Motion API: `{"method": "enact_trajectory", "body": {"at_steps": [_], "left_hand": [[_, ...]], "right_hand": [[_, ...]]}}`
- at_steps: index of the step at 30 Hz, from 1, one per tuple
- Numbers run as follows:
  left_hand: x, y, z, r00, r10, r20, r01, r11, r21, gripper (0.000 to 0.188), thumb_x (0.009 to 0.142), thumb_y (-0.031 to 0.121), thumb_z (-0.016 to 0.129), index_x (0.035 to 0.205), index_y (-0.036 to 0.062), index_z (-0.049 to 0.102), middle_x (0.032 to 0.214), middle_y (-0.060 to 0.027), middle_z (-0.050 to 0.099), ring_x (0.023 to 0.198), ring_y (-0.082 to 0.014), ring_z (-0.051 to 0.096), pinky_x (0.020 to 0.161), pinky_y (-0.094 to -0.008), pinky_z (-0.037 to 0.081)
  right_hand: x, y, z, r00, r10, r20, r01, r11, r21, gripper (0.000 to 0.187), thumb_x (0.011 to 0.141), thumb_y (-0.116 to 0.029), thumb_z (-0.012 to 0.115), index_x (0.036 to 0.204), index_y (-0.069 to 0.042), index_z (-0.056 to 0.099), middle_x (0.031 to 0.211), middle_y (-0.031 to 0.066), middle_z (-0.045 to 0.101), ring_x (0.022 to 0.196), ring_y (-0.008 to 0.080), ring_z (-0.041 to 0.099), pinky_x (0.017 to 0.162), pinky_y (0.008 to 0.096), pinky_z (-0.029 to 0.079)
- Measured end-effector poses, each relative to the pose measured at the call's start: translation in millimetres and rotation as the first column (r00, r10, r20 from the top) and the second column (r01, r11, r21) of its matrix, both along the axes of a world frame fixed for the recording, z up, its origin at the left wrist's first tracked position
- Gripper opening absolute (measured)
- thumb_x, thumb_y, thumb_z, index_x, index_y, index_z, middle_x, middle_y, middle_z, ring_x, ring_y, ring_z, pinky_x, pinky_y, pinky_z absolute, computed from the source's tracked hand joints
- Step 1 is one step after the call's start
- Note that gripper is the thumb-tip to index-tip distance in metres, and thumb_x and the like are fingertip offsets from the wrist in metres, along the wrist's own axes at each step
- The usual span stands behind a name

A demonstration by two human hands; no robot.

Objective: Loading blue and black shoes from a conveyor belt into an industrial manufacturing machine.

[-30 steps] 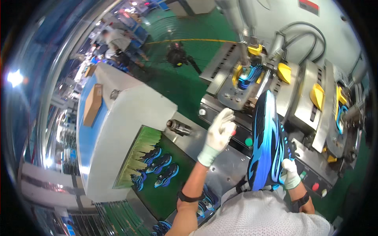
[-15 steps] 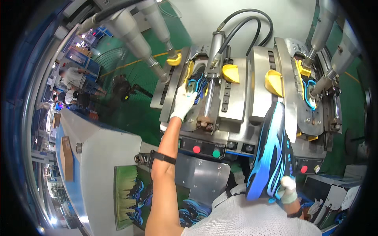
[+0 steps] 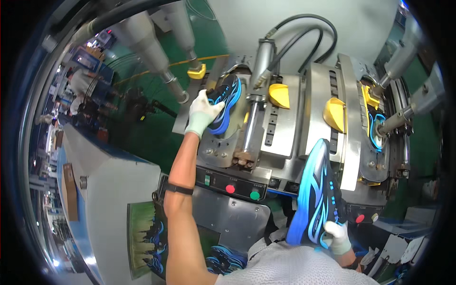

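Observation:
My left hand (image 3: 204,113), in a pale glove, is closed around the side of a black and blue sports shoe (image 3: 230,105). That shoe is tipped over the left station of the metal machine, its blue sole toward the right. Low at the right, my right hand (image 3: 338,237), gloved too, grips the heel end of another black and blue sports shoe (image 3: 313,199), held toe up with its sole edge to the left. A third blue-trimmed shoe (image 3: 377,130) sits in the right station, partly hidden by the press arms.
Yellow pads (image 3: 279,96) stand on the metal plates, and a hydraulic cylinder (image 3: 251,128) rises beside the left station. Red and green buttons (image 3: 230,189) line the front panel. Several shoes (image 3: 225,257) lie below. A grey cabinet (image 3: 114,190) stands left; people (image 3: 83,88) are beyond.
My left hand has turned the shoe out of its upright seat in the left station, so its sole now shows. The shoe in my right hand stays held; the view has shifted slightly.

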State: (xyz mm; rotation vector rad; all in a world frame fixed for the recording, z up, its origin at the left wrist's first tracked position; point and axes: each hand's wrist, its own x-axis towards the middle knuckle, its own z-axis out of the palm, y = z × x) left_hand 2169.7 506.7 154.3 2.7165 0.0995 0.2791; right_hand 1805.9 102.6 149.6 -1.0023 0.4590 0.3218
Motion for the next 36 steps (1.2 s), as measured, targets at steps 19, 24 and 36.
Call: {"method": "enact_trajectory", "body": {"at_steps": [19,24,36], "left_hand": [[-585,7,-196,0.551,0.779,-0.298,-0.812,0.417,-0.409,0.062,0.069,0.023,0.085,0.119,-0.0024,0.059,0.103,-0.0175,0.069,0.092,-0.0309,0.068,0.087,-0.0395,0.053],[-619,-27,-239,0.491,0.769,-0.409,-0.850,0.319,-0.420,0.068,0.070,0.026,0.086,0.125,-0.0004,0.056,0.111,-0.0176,0.065,0.104,-0.0347,0.066,0.092,-0.0413,0.052],[-600,-41,-287,0.573,0.787,-0.228,-0.798,0.474,-0.371,0.066,0.075,0.010,0.080,0.130,-0.0055,0.047,0.123,-0.0270,0.052,0.118,-0.0444,0.051,0.104,-0.0504,0.041]], "right_hand": [[390,274,-43,0.861,0.489,0.139,-0.353,0.773,-0.527,0.010,0.091,-0.016,0.067,0.090,-0.007,0.068,0.071,0.0037,0.062,0.057,0.0178,0.058,0.050,0.0341,0.046],[485,280,-119,0.670,0.709,0.222,-0.192,0.454,-0.870,0.005,0.086,-0.014,0.070,0.082,-0.010,0.068,0.065,0.0009,0.056,0.053,0.0163,0.052,0.050,0.0366,0.042],[445,309,-131,0.918,0.383,0.100,-0.036,0.333,-0.942,0.019,0.076,-0.012,0.082,0.072,-0.007,0.064,0.064,0.0080,0.062,0.050,0.0227,0.060,0.050,0.0390,0.048]]}}
